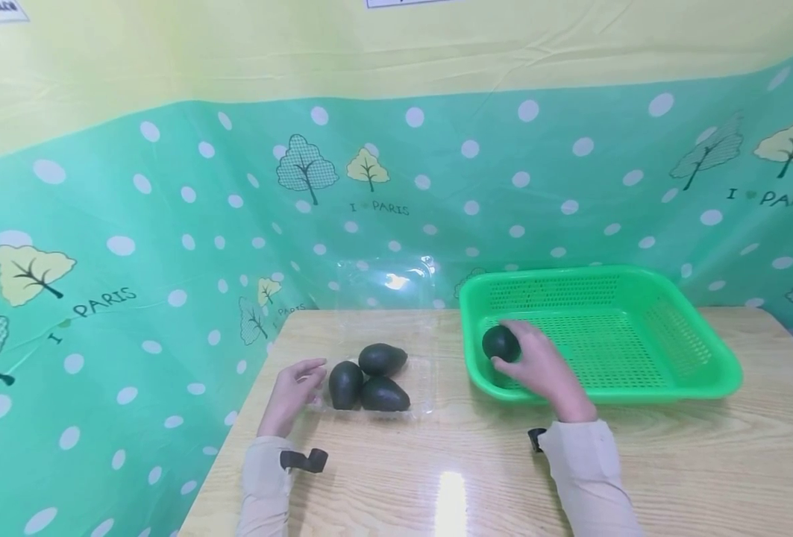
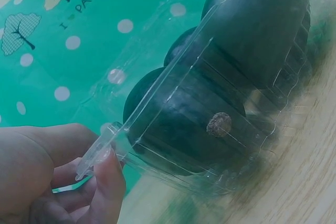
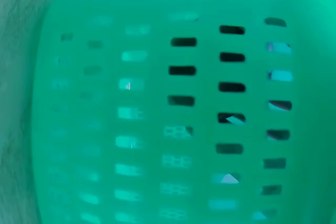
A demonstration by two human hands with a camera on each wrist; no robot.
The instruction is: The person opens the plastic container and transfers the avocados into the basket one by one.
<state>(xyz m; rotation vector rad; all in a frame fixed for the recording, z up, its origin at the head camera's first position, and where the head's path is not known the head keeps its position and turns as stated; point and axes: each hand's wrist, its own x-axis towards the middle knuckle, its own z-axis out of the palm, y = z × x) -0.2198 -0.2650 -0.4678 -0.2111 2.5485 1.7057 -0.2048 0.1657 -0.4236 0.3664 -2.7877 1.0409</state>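
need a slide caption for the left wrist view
Left hand pinching the rim of a clear plastic container holding dark avocados.

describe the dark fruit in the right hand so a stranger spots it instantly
On the wooden table, find the big green basket. At its left end, the right hand holds one dark, rounded fruit. Unlike the three similar fruits grouped in the clear container, it is gripped alone.

Via remote feed, I count: dark avocados point(image 1: 386, 394), four; green basket point(image 1: 604, 339), one; clear clamshell point(image 1: 386, 294), one; hands point(image 1: 287, 395), two; sleeves point(image 1: 265, 477), two; black wrist mounts point(image 1: 304, 460), two; wooden table point(image 1: 705, 470), one.
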